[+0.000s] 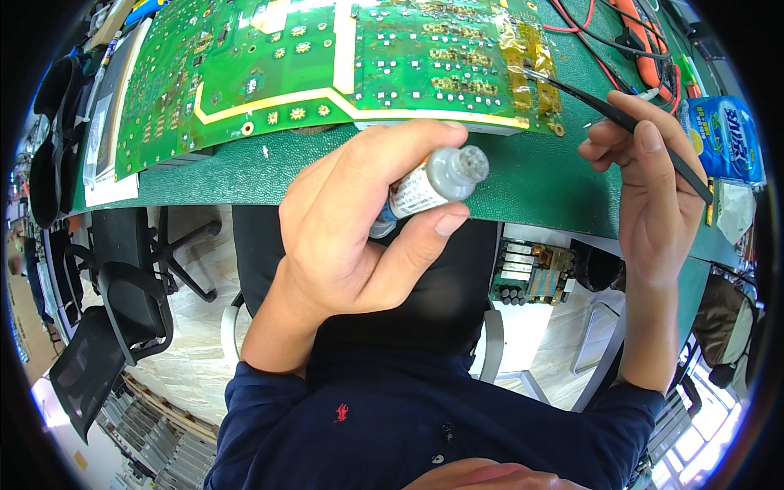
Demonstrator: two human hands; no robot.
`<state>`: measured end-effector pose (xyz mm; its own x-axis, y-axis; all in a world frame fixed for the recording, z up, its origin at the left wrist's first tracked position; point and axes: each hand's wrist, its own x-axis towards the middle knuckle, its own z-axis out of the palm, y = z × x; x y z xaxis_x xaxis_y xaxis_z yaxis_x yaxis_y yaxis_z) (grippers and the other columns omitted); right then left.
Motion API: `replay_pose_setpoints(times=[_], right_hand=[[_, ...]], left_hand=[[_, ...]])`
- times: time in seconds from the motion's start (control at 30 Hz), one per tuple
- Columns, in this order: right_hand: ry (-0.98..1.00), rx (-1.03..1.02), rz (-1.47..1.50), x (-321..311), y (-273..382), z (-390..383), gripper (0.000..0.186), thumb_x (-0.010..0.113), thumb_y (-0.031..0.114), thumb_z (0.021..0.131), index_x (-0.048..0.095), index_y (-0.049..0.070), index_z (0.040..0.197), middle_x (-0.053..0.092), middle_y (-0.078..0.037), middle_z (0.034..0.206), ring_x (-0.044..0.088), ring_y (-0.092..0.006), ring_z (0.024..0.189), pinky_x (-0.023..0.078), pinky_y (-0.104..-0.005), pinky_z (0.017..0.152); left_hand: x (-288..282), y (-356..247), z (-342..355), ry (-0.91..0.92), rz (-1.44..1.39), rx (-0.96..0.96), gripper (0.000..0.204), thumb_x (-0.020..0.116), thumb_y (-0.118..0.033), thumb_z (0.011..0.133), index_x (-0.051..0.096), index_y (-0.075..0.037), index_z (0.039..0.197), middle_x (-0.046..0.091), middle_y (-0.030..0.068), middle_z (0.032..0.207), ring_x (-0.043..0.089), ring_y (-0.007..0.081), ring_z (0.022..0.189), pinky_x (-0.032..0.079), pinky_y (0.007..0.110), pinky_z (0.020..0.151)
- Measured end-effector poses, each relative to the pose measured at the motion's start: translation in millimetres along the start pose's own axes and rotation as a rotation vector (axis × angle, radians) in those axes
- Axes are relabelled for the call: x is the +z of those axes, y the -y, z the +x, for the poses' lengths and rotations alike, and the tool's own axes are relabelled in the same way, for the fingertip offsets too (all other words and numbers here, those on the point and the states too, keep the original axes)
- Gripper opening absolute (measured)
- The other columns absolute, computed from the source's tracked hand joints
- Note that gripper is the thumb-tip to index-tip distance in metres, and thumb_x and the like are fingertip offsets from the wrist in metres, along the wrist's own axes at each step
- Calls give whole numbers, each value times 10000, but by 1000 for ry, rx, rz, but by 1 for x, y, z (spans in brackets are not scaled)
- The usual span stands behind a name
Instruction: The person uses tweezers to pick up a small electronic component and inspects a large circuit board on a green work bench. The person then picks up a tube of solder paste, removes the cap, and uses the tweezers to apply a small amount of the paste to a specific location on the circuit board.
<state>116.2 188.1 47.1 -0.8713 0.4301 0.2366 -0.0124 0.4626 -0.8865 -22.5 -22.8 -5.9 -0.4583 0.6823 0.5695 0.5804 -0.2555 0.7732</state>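
My left hand (pixel 351 216) is wrapped round a small glass bottle (pixel 426 186) with a white label; its neck points up to the right, and no cap shows on it. Between the thumb and fingers of my right hand (pixel 653 159) is a pair of black tweezers (pixel 616 117). Their thin metallic tips reach over the right part of a large green circuit board (pixel 269 77), by a strip of amber tape (pixel 545 77). Whether the tips touch the board cannot be made out. The bottle is in front of the board's near edge, apart from it.
The board lies on a green table mat (pixel 237 171). To the right are an orange-handled tool (pixel 641 49), red and black cables (pixel 584 37) and a blue packet (pixel 723 139). A smaller circuit board (pixel 531 273) sits below the table edge. Black office chairs (pixel 131 286) stand at left.
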Motion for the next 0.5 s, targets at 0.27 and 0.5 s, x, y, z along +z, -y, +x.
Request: replay_pose_setpoints(times=[0.27, 0.5], right_hand=[[-3, 12, 16, 0, -1, -1, 362, 415, 200, 997, 553, -69, 1197, 661, -137, 924, 644, -186, 815, 480, -278, 715], [-15, 1, 21, 0, 0, -1, 372, 404, 192, 1002, 538, -93, 1201, 651, -144, 927, 633, -183, 813, 467, -282, 721]], left_hand=[[0, 0, 0, -7, 16, 3, 392, 635, -101, 880, 496, 103, 1184, 616, 131, 813, 513, 70, 617, 423, 186, 586], [1, 1, 0, -12, 15, 14, 392, 635, -100, 880, 496, 103, 1184, 616, 130, 813, 516, 72, 623, 425, 189, 587]])
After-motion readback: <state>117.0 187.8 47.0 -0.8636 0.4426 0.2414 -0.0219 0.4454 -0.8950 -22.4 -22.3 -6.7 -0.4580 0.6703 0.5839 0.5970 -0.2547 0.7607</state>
